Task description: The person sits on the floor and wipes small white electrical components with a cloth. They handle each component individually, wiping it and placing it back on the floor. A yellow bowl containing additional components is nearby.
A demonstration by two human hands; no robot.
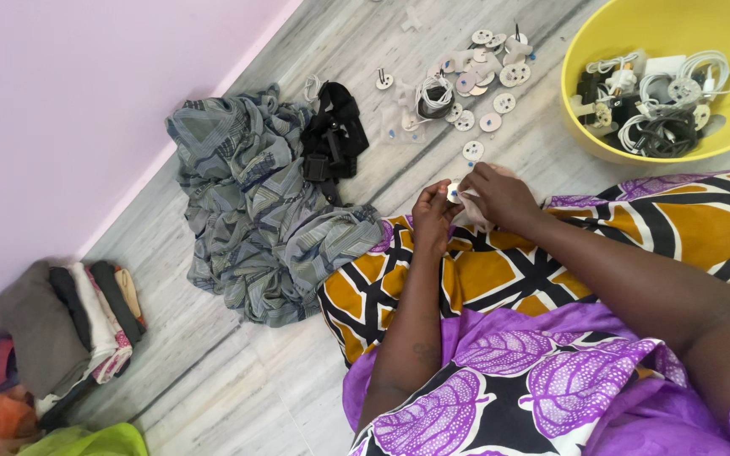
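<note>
Your two hands met over your lap, at the far edge of the patterned cloth on your knees. Your left hand (433,215) and your right hand (500,196) were touching each other at the fingertips, and between them you held one small white round disc (453,191). Both grips were closed on this disc: the left fingers pinched it from the left side, the right fingers from the right and a little from above. So the disc lay exactly between the two grips, not nearer to one hand than to the other. It was mostly hidden by your fingers, and I cannot tell which way its flat face was turned.

Just beyond your fingertips, on the grey floor (314,51), one more disc (473,150) lay alone, and farther away was the scattered heap of discs (483,72). The yellow bowl (601,34) with cables and plugs stood at the far right, closer to your right hand. To the left lay the grey crumpled cloth (255,211) with a black strap (333,139) on it, well apart from both hands.
</note>
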